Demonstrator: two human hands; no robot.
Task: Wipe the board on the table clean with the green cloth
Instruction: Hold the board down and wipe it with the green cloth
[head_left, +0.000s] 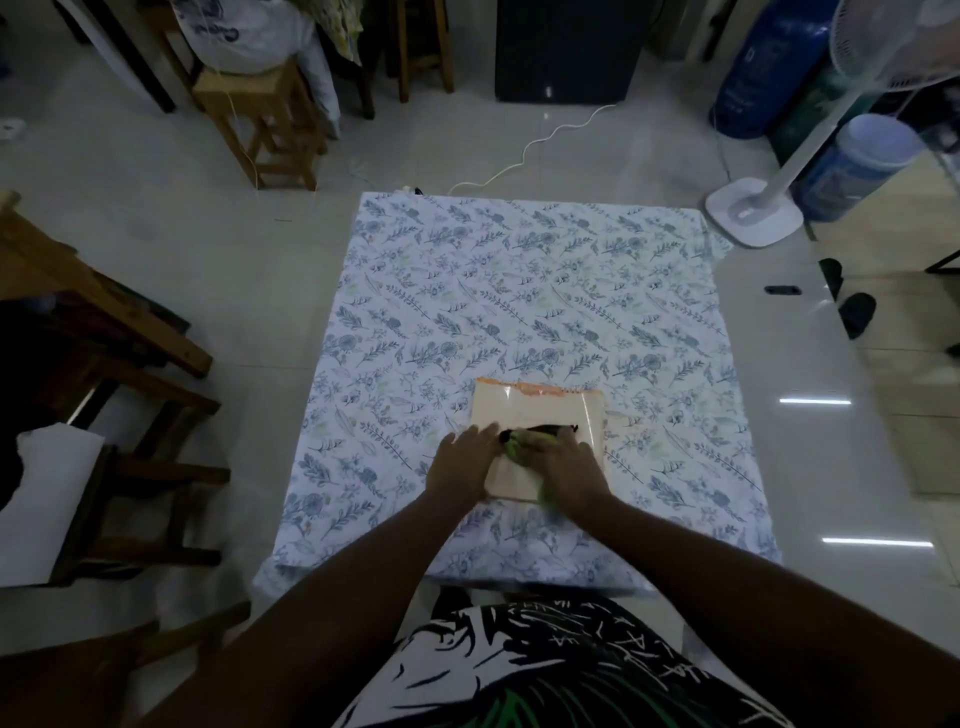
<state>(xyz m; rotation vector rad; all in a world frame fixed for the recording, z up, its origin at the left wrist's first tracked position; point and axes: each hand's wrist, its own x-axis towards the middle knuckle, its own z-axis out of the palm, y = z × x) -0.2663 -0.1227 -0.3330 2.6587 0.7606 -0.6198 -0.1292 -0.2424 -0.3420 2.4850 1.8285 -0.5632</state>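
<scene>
The board (540, 413) lies flat on the table (519, 291), low in the centre of the frame, near the table's close edge; the table is covered with a blue floral cloth. The board is pale cream with a glossy face that catches light, and an orange strip runs along its far edge. The left hand (462, 465) rests flat at the board's left edge, fingers (480, 434) spread wide and holding nothing, apparently pinning the board in place. The right hand (563, 465) presses down on the green cloth (511, 447), of which only small bits show at the fingertips and below the wrist; whether those fingers are curled into the fabric or laid flat on it I cannot tell. A dark shape (540, 428) lies on the board just beyond the right hand; I cannot make out what it is. The board looks thin, stiff and light, so on the fabric-covered table it would likely slide under a sideways stroke; steadying it at a corner or edge, clear of the wiping path, seems sensible. Its shiny face is probably slippery, so the cloth should glide easily. The cloth is soft and limp and is best bunched under the palm with steady downward pressure.
</scene>
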